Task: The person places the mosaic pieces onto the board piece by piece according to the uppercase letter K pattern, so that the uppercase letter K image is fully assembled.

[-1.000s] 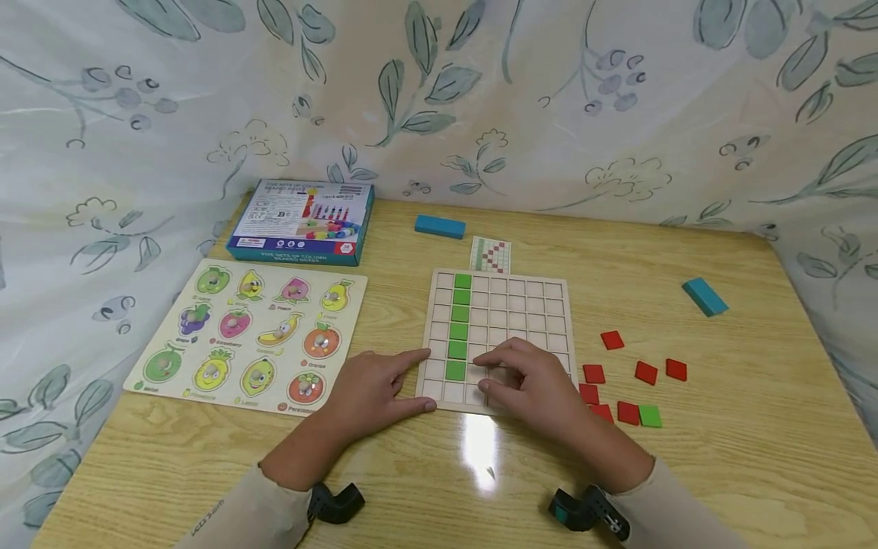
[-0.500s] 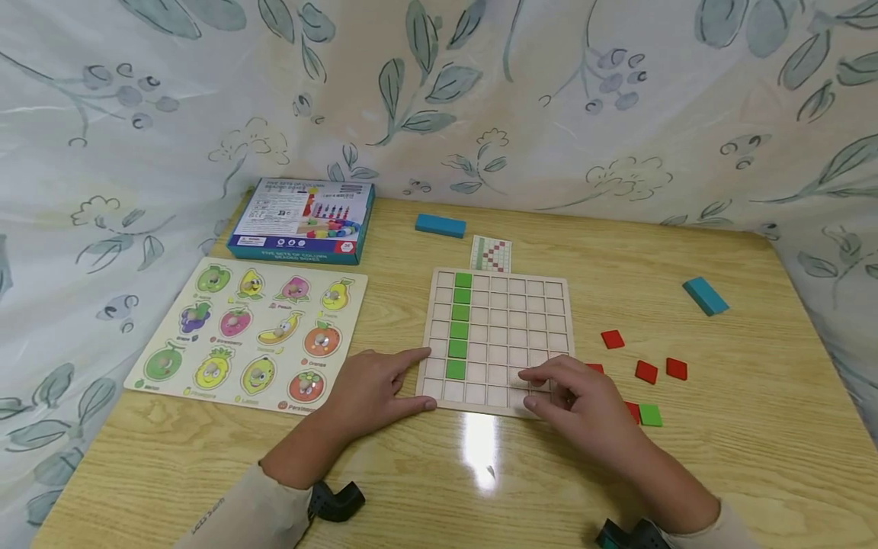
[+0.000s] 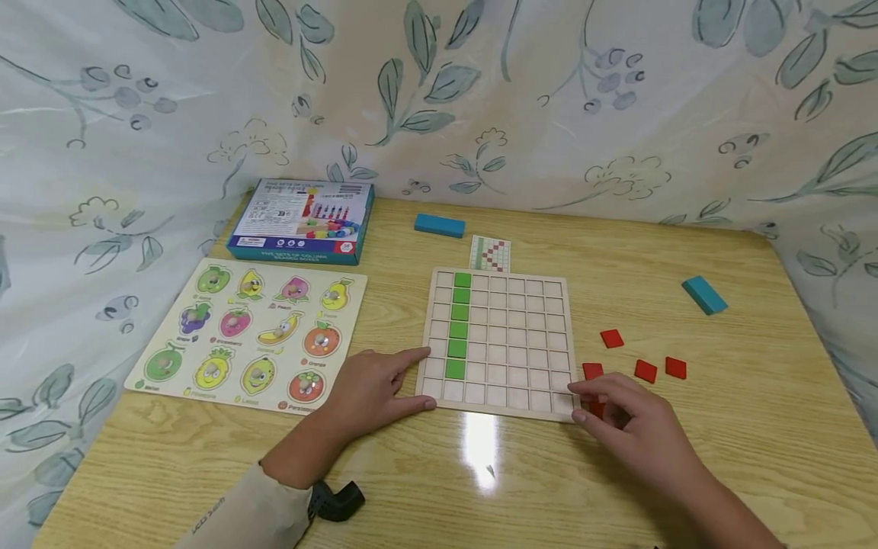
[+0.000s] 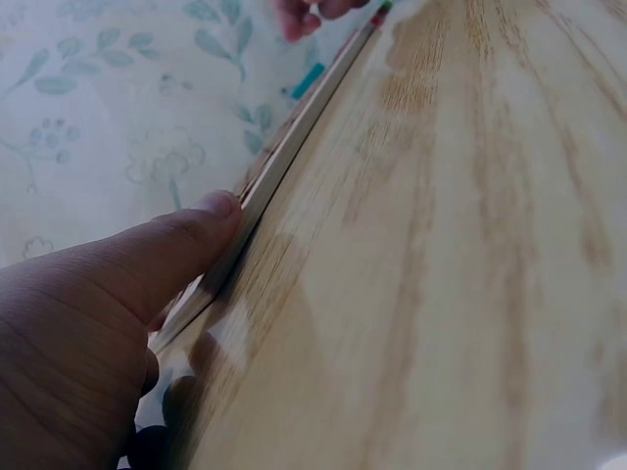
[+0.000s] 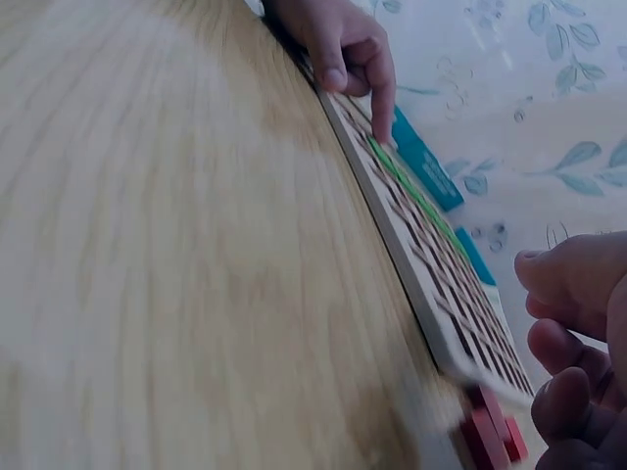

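Observation:
A wooden grid board (image 3: pixel 517 355) lies flat, with several green tiles (image 3: pixel 459 312) in a line down its second column. My left hand (image 3: pixel 363 390) touches the board's left edge with extended index finger and thumb; in the left wrist view the thumb (image 4: pixel 186 240) lies along the rim. My right hand (image 3: pixel 641 427) hovers by the board's lower right corner, over the loose red tiles (image 3: pixel 593 371). Its fingers are loosely bent, apart from the thumb, and no tile shows between them in the right wrist view. This hand hides some tiles beneath it.
A small pattern card (image 3: pixel 491 254) lies behind the board. Blue blocks sit at the back (image 3: pixel 440 226) and far right (image 3: pixel 704 295). To the left are a fruit puzzle (image 3: pixel 221 299) and a printed box (image 3: pixel 302 217). More red tiles (image 3: pixel 675 367) are scattered rightward.
My right hand has moved right from above the board's lower middle to its lower right corner, now covering the loose green tile. My left hand has stayed at the left edge.

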Available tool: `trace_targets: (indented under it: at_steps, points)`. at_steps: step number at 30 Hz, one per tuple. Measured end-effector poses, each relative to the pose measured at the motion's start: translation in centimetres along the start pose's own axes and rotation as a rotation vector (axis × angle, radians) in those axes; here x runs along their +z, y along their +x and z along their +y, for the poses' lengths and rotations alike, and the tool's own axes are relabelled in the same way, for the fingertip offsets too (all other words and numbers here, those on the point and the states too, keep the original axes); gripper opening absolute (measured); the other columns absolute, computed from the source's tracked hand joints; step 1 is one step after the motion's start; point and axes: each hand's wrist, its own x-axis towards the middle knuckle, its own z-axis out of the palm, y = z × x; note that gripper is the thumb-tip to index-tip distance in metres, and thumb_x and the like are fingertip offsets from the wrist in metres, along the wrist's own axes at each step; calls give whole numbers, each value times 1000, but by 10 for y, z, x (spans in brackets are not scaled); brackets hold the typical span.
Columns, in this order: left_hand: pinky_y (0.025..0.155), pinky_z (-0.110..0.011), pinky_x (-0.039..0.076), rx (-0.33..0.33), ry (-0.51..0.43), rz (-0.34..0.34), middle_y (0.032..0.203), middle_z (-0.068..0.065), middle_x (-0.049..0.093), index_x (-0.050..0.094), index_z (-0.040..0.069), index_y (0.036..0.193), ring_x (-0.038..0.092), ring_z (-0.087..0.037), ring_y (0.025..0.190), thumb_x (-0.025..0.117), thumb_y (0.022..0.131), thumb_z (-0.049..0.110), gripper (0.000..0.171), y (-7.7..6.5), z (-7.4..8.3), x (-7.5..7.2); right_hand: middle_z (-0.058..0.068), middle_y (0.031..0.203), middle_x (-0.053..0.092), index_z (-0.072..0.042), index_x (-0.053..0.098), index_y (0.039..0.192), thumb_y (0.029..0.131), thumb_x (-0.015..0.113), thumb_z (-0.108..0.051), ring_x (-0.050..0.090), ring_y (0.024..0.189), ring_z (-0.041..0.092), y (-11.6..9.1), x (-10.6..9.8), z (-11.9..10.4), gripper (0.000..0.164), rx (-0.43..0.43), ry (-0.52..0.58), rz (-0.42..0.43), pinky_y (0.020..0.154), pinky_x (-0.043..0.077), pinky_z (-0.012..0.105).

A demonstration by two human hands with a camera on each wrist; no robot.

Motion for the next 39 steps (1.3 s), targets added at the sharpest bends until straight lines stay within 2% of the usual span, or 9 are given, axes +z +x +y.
trace_targets:
  at_steps: [5, 15, 21, 27, 34, 39]
  points:
    - [59, -28, 32, -3, 2, -2, 57, 18, 33, 67, 22, 147, 27, -2, 53, 80, 86, 67, 77, 0, 0, 1, -9, 98, 65, -26, 79, 120, 87, 89, -7, 49, 69, 8, -10, -14, 9, 40, 49, -51, 16, 58, 39, 23]
    - [65, -30, 36, -2, 9, -1, 57, 18, 33, 67, 22, 147, 25, -2, 53, 80, 86, 67, 77, 0, 0, 2, -3, 105, 63, -22, 77, 123, 88, 89, -8, 49, 68, 9, -27, -35, 30, 40, 152, -144, 69, 56, 38, 23]
    - [63, -29, 35, -4, 6, -8, 57, 18, 34, 67, 21, 147, 26, -2, 53, 80, 86, 67, 77, 0, 1, 0, -3, 112, 62, -20, 75, 126, 92, 87, -14, 50, 70, 10, -35, -45, 42, 37, 240, -212, 52, 57, 41, 22]
    - [63, -29, 35, -3, 3, -9, 57, 18, 34, 67, 21, 147, 27, -2, 53, 80, 87, 67, 76, 0, 1, 0, 0, 115, 58, -19, 74, 130, 95, 85, -19, 48, 75, 11, -41, -48, 52, 37, 291, -224, 5, 58, 40, 24]
    - [64, -29, 36, -1, 8, -4, 57, 18, 34, 67, 22, 147, 27, -2, 53, 79, 87, 67, 76, -1, 1, 0, 2, 121, 60, -21, 74, 130, 100, 79, -22, 48, 76, 10, -41, -49, 59, 31, 307, -259, -34, 61, 42, 23]
    - [63, -29, 35, -1, 10, -4, 57, 18, 34, 67, 22, 147, 27, -2, 53, 79, 87, 67, 77, -1, 1, 1, 5, 122, 61, -19, 74, 130, 98, 80, -17, 48, 76, 9, -40, -48, 61, 32, 305, -303, -47, 62, 43, 23]
